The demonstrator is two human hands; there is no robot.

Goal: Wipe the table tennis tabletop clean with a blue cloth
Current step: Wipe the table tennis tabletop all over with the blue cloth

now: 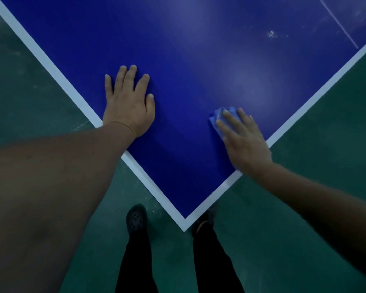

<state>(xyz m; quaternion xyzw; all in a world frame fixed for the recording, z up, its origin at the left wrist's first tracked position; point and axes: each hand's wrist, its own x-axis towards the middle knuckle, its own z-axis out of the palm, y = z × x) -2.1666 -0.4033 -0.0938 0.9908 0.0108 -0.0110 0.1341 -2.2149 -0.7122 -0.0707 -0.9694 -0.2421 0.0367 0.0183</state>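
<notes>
While the left hand lies flat and empty on the table tennis tabletop near its corner, the right hand presses a bunched blue cloth down with straight fingers; whitish smudges lie ahead, far right, nearer that hand.

No legible text, label, brand or number anywhere.
</notes>
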